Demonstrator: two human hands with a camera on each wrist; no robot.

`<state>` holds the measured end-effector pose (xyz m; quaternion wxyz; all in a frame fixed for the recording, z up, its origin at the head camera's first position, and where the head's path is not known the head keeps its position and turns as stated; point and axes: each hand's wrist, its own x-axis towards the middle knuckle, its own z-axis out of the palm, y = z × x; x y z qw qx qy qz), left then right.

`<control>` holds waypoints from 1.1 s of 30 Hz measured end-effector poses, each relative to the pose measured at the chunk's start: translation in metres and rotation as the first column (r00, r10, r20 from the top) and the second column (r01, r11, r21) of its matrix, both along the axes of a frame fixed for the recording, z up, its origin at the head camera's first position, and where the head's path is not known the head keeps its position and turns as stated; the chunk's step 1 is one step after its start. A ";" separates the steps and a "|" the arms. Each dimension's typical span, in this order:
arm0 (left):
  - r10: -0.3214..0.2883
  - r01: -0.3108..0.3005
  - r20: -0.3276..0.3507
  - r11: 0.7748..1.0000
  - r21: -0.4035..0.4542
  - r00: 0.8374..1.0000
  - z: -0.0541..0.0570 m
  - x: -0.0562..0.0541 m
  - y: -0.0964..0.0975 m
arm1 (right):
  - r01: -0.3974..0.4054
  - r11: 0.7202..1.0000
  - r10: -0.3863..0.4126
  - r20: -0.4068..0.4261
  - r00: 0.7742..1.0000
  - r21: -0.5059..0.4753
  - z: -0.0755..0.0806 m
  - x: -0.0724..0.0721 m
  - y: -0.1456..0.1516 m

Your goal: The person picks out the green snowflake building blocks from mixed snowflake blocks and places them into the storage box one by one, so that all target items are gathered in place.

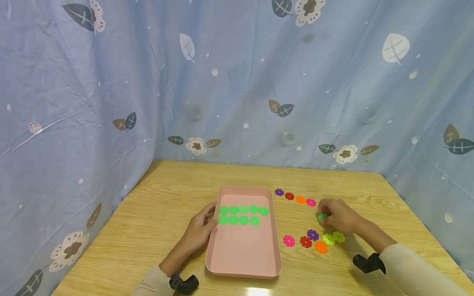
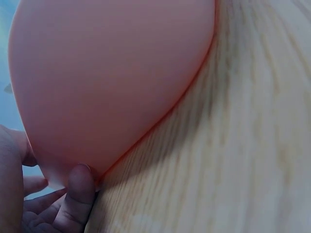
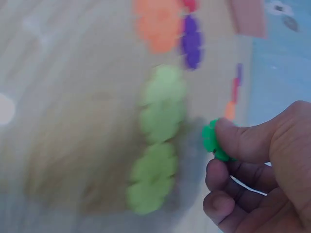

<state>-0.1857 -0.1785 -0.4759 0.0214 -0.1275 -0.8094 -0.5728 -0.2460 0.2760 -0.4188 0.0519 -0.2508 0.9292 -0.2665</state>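
A pink tray [image 1: 242,259] lies on the wooden table, with two rows of green flower-shaped notched discs [image 1: 243,220] in its far half. My left hand [image 1: 197,231] grips the tray's left wall; in the left wrist view the thumb [image 2: 80,187] lies against that wall near the tabletop. Right of the tray, my right hand [image 1: 338,214] pinches one green notched disc [image 3: 210,138] between thumb and fingers. Close beside that hand, toward the near side, two yellow-green notched discs [image 1: 328,239] lie on the table, touching or overlapping at their edges.
Purple, red, orange and pink discs [image 1: 300,200] form a slanting row beyond the tray's right side. Nearer, a pink disc [image 1: 289,241], a red disc [image 1: 305,242], a purple disc [image 1: 312,234] and an orange disc [image 1: 321,247] lie loose. A blue patterned curtain [image 1: 237,90] encloses the table [image 1: 177,176].
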 end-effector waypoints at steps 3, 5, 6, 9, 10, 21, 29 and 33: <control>0.006 -0.006 -0.001 1.000 -0.008 1.000 0.000 0.000 0.000 | 0.009 0.999 -0.009 -0.026 1.000 -0.035 0.009 -0.002 -0.003; 0.007 -0.006 0.002 1.000 -0.011 1.000 0.000 0.000 0.000 | 0.017 0.997 -0.020 -0.037 0.999 -0.069 0.014 -0.003 -0.004; 0.008 -0.008 0.003 1.000 -0.011 1.000 0.000 0.000 0.000 | 0.024 0.996 -0.027 -0.037 0.999 -0.087 0.016 -0.004 -0.005; 0.013 -0.013 0.005 1.000 -0.019 1.000 0.001 0.001 0.000 | 0.031 0.990 -0.033 -0.013 0.999 -0.139 0.019 -0.005 -0.010; 0.014 -0.014 0.008 1.000 -0.021 1.000 0.001 0.001 0.000 | 0.032 0.987 -0.033 -0.002 0.999 -0.156 0.020 -0.004 -0.012; 0.010 -0.010 0.016 1.000 -0.012 1.000 0.003 0.001 0.001 | 0.005 0.958 0.012 0.057 0.998 -0.286 0.034 0.001 -0.053; 0.012 -0.012 0.007 1.000 -0.018 1.000 0.002 0.001 0.000 | -0.009 0.946 0.028 0.052 0.998 -0.323 0.037 -0.001 -0.077; 0.001 0.000 0.008 1.000 -0.018 1.000 0.002 0.001 0.000 | -0.012 0.945 0.028 0.046 0.999 -0.326 0.035 -0.001 -0.086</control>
